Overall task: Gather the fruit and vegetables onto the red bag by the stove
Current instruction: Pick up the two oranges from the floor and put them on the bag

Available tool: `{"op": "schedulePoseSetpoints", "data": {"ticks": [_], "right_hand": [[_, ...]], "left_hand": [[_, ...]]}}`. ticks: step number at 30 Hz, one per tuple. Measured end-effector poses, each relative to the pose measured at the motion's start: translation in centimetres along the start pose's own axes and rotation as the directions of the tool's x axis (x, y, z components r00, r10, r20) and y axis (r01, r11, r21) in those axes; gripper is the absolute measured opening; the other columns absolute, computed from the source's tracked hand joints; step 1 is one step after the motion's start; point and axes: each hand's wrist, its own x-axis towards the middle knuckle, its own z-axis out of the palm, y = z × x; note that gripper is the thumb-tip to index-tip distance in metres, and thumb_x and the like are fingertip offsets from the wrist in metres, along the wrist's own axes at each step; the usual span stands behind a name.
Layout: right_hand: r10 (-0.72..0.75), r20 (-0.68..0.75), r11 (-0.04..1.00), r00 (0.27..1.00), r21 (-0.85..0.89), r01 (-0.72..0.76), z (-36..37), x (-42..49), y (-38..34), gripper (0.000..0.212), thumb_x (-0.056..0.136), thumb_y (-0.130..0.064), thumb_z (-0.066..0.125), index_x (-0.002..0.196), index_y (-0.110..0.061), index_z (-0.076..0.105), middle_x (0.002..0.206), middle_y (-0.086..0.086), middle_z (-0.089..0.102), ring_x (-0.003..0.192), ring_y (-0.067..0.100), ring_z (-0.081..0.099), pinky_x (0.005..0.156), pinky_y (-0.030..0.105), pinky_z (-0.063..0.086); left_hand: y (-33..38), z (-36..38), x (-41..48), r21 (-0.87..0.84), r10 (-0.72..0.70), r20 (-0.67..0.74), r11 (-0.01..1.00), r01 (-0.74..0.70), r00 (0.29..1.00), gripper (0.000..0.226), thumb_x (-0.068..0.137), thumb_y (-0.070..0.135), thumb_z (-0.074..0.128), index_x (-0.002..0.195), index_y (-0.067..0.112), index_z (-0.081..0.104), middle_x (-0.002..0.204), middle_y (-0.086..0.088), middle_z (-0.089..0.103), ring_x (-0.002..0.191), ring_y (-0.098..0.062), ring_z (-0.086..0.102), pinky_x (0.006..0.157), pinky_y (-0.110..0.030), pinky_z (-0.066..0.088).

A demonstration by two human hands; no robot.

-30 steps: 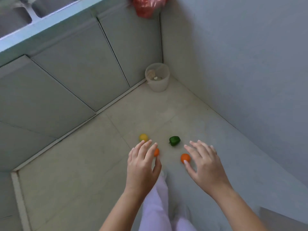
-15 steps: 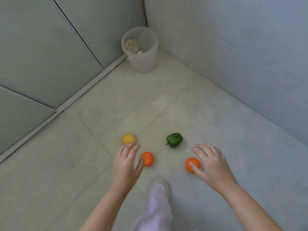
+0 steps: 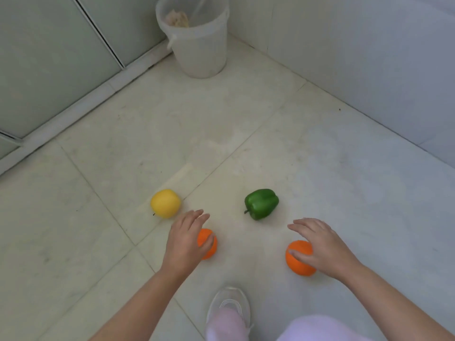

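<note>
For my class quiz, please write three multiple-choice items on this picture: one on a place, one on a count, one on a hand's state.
1. Where does the green pepper lie?
A. on a plate
B. on the floor, touching no hand
C. in a drawer

2. How many oranges are in view?
A. three
B. one
C. two

3. The right hand is:
A. open over the right orange
B. a closed fist
C. curled round a knife

Answers:
1 B: it lies on bare tile ahead of both hands.
2 C: the left orange is under the left hand, the other under the right.
3 A: its fingers are straight.
</note>
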Motion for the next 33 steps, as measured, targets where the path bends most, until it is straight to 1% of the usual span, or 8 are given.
{"op": "schedulePoseSetpoints", "data": {"ticks": [5,9,11,16,18,21,24,33], "right_hand": [[0.007,0.088,0.999,0.996,0.037,-0.010,2.8,-0.3,1.1,0.074,0.061,-0.063,0.043,0.121,-0.020,0.056,0.124,0.004,0.056,0.117,0.024,0.047,0.095,0.031,0.032],[0.018,0.120,0.997,0.993,0.076,-0.027,4.0,-0.7,1.2,0.064,0.069,-0.048,0.067,0.126,-0.021,0.051,0.130,0.003,0.050,0.121,0.021,0.042,0.098,0.027,0.030],[0.015,0.126,0.995,0.992,0.094,-0.027,4.5,-0.8,1.3,0.063,0.071,-0.041,0.072,0.127,-0.023,0.049,0.132,0.002,0.047,0.123,0.020,0.040,0.099,0.028,0.031],[0.057,0.182,0.989,0.982,0.121,-0.080,5.1,-1.2,1.9,0.064,0.074,-0.039,0.069,0.131,-0.027,0.042,0.138,-0.002,0.037,0.126,0.016,0.031,0.096,0.024,0.033],[0.064,0.197,0.987,0.978,0.132,-0.091,5.5,-1.4,2.3,0.064,0.075,-0.037,0.069,0.132,-0.027,0.041,0.139,-0.001,0.035,0.126,0.016,0.030,0.098,0.023,0.032],[0.093,0.203,0.977,0.975,0.172,-0.129,5.9,-1.7,2.6,0.065,0.074,-0.036,0.070,0.132,-0.027,0.041,0.138,0.000,0.034,0.125,0.016,0.031,0.097,0.022,0.032],[0.123,0.190,0.965,0.974,0.207,-0.163,6.2,-2.0,2.9,0.066,0.073,-0.036,0.071,0.132,-0.026,0.042,0.134,0.000,0.035,0.122,0.016,0.034,0.097,0.022,0.032],[0.177,0.132,0.927,0.975,0.311,-0.210,6.1,-2.5,3.6,0.062,0.070,-0.032,0.075,0.125,-0.024,0.049,0.115,-0.008,0.039,0.112,0.017,0.043,0.092,0.024,0.037]], "left_hand": [[-0.5,2.8,-1.8,0.030,-0.071,0.097,0.997,0.068,0.993,0.049,0.072,0.045,0.047,0.106,0.014,0.065,0.112,-0.009,0.065,0.101,-0.030,0.059,0.086,-0.040,0.046],[-0.7,3.8,-2.8,0.019,-0.131,0.139,0.991,0.130,0.981,0.050,0.069,0.044,0.048,0.103,0.013,0.065,0.111,-0.012,0.065,0.098,-0.034,0.061,0.084,-0.044,0.048],[-0.9,4.2,-3.0,0.002,-0.145,0.141,0.989,0.147,0.979,0.049,0.068,0.043,0.052,0.103,0.012,0.066,0.110,-0.013,0.065,0.097,-0.035,0.061,0.083,-0.044,0.048],[-1.2,5.3,-2.9,-0.053,-0.237,0.122,0.968,0.245,0.964,0.046,0.071,0.023,0.073,0.114,0.010,0.062,0.125,-0.015,0.055,0.113,-0.037,0.049,0.094,-0.041,0.039],[-1.0,5.5,-2.7,-0.066,-0.269,0.137,0.958,0.280,0.953,0.049,0.074,0.018,0.074,0.120,0.011,0.058,0.134,-0.014,0.047,0.121,-0.034,0.040,0.099,-0.039,0.033],[-0.9,6.1,-2.7,-0.076,-0.313,0.160,0.942,0.328,0.936,0.055,0.079,0.020,0.069,0.130,0.014,0.049,0.142,-0.011,0.037,0.128,-0.029,0.030,0.103,-0.034,0.028],[-0.5,6.4,-2.7,-0.119,-0.395,0.190,0.899,0.421,0.899,0.059,0.081,0.024,0.068,0.134,0.015,0.043,0.143,-0.011,0.032,0.128,-0.028,0.029,0.102,-0.034,0.029],[0.0,6.7,-2.8,-0.218,-0.472,0.134,0.843,0.491,0.871,0.058,0.073,0.018,0.075,0.125,0.011,0.051,0.126,-0.010,0.047,0.112,-0.028,0.042,0.095,-0.033,0.035]]}}
